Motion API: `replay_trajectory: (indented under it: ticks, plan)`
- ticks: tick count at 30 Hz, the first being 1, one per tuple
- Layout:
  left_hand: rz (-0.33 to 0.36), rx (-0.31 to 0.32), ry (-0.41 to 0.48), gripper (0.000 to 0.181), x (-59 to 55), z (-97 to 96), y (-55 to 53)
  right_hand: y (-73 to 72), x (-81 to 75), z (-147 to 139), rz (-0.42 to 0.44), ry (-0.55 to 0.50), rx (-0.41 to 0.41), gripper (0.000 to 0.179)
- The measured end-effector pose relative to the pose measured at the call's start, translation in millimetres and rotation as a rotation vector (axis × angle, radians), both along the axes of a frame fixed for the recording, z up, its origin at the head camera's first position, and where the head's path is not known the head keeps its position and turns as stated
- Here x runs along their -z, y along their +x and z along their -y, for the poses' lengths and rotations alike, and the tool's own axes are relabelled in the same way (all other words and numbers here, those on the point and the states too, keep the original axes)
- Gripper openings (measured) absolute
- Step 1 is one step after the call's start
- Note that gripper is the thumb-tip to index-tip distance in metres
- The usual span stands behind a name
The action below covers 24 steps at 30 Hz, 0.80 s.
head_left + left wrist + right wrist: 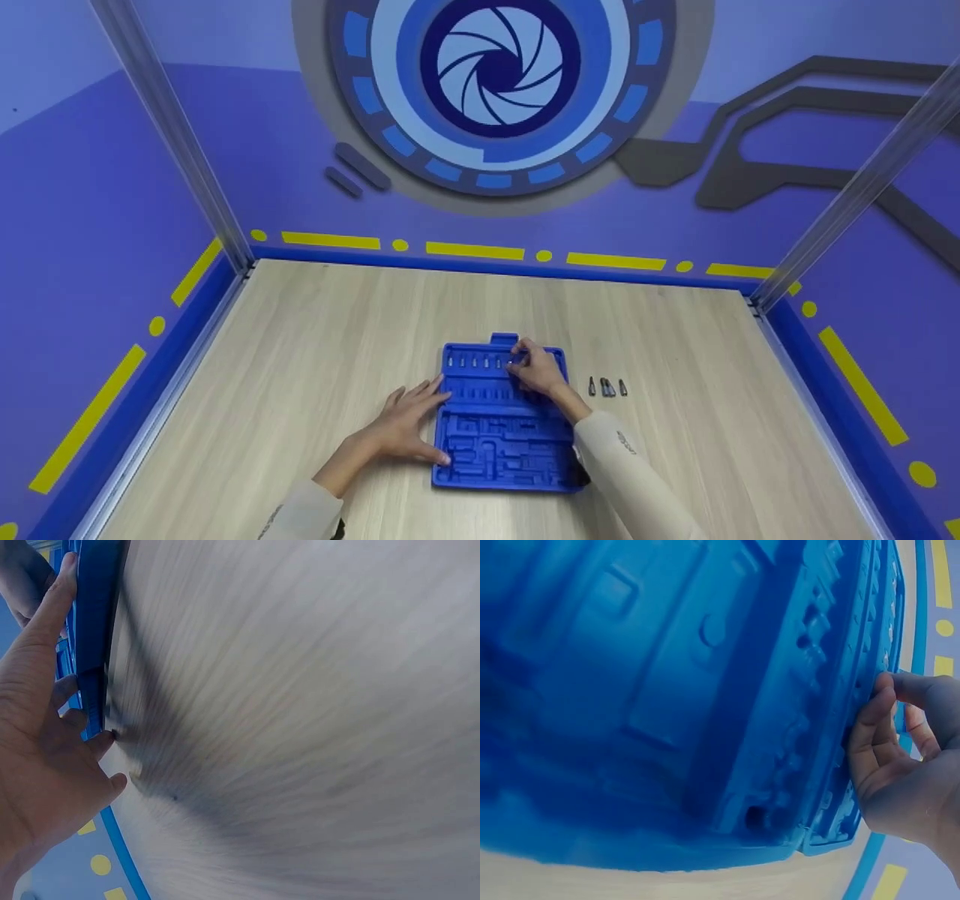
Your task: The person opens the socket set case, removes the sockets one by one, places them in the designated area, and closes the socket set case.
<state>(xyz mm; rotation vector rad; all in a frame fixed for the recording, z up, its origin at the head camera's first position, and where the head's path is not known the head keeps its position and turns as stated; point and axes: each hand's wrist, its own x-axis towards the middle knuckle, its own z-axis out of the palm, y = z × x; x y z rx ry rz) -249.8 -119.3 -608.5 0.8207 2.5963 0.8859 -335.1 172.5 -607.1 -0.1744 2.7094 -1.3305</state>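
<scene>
A blue plastic bit case (487,410) lies unfolded on the table, its moulded slots facing up. Along its far row stand several screwdriver bits (474,362). My right hand (540,371) is at the right end of those bits, thumb and forefinger pinching a small bit mostly hidden by the fingertips. In the right wrist view the right hand (907,765) reaches over the case's far section. My left hand (405,424) rests with spread fingers against the case's left edge, thumb on the near half. The left wrist view shows the left hand (45,742) touching the case side (97,607).
Several loose screwdriver bits (607,387) lie on the wooden table (337,322) to the right of the case. Blue-purple walls (247,150) with yellow marks enclose the table at the back and sides, with metal posts at the far corners.
</scene>
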Motion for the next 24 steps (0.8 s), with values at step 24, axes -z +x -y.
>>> replay_trajectory:
  ticks: [24]
  plan:
    - [-0.017, 0.006, -0.018, 0.113, -0.1, -0.2, 0.1, 20.5, -3.2, -7, 0.012, -0.307, 0.043, 0.021]
